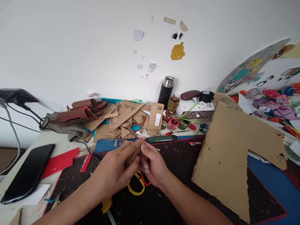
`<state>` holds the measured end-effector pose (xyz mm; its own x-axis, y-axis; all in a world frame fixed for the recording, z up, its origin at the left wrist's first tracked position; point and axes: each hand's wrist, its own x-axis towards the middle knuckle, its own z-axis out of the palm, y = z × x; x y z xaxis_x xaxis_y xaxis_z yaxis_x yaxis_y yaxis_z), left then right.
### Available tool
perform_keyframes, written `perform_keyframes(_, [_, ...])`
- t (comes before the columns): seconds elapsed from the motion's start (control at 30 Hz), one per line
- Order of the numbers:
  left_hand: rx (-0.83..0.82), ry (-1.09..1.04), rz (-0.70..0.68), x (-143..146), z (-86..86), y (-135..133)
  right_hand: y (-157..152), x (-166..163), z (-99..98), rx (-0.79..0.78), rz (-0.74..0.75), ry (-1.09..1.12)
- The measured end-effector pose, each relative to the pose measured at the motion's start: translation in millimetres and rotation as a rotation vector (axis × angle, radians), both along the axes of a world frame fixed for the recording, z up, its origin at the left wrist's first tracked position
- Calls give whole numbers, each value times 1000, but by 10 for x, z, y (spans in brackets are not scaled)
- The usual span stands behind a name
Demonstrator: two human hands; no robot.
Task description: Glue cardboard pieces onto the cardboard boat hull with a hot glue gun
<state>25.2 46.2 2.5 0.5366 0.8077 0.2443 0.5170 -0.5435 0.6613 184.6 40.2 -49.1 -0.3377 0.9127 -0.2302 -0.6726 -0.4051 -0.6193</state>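
Observation:
My left hand (116, 167) and my right hand (152, 164) meet over the middle of the dark cutting mat (175, 156). Between them they grip a small piece of brown cardboard (132, 155), held upright with the fingers of both hands closed on it. Under the hands lie yellow-handled scissors (136, 187) with a red loop beside them. A pile of cardboard scraps (122, 120) lies just beyond the hands.
A large notched cardboard sheet (231, 156) leans at the right. A black phone (28, 172) and red paper (61, 161) lie at the left. A brown model boat (77, 114), black flask (166, 90), paint pots (174, 122) and a dark craft knife (162, 138) sit near the wall.

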Motion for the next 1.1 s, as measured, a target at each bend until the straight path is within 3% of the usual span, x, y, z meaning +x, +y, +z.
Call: perform_keyframes(1.1, [-38,-1,-2,5,-34,29,6,5,-35,-7,-4,-30])
